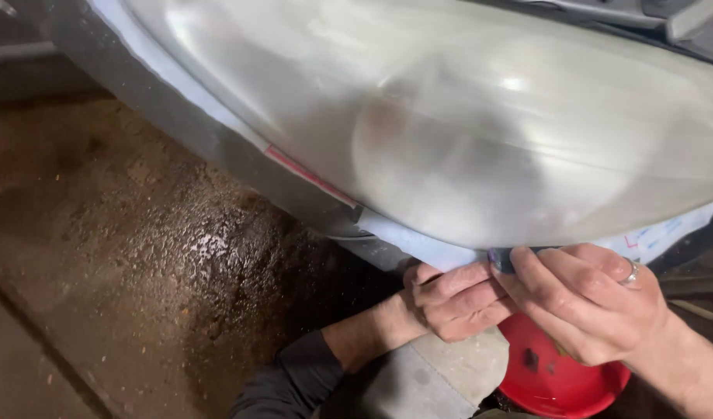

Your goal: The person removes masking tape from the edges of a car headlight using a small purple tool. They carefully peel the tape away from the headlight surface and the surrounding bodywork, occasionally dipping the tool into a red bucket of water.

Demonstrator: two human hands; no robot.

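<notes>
A cloudy car headlight lens (465, 132) fills the top of the view. Pale masking tape (418, 242) runs along its lower edge. My left hand (449, 299) comes up from below in a dark sleeve, its fingers curled tight and its knuckles against the tape under the lens. My right hand (585, 302), with a ring on one finger, lies over the left one. Its fingertips pinch a small dark piece (502, 261) against the lens edge. What the piece is cannot be made out.
Silver car body (162, 116) with a red-edged tape strip (306, 175) borders the lens on the left. A red round container (558, 380) sits below my hands. A grey-clad knee (418, 380) is under my left wrist. The wet, gritty concrete floor (139, 256) spreads to the left.
</notes>
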